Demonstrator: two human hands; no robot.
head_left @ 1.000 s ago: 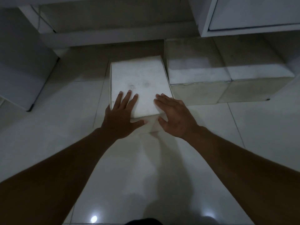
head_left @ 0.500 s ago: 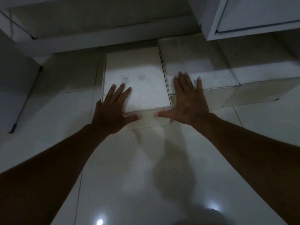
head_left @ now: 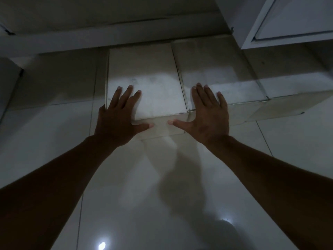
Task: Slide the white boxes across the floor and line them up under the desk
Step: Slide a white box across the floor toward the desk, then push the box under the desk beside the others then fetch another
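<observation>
While both hands lie flat, 3 white boxes sit side by side.

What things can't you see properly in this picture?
- Head view: the far ends of the white cardboard boxes lie in dark shadow under the grey desk.
- The rightmost box runs off the right edge.
- The box edges beneath the left hand and right hand are covered.
- Box contents: closed tops hide them.
</observation>
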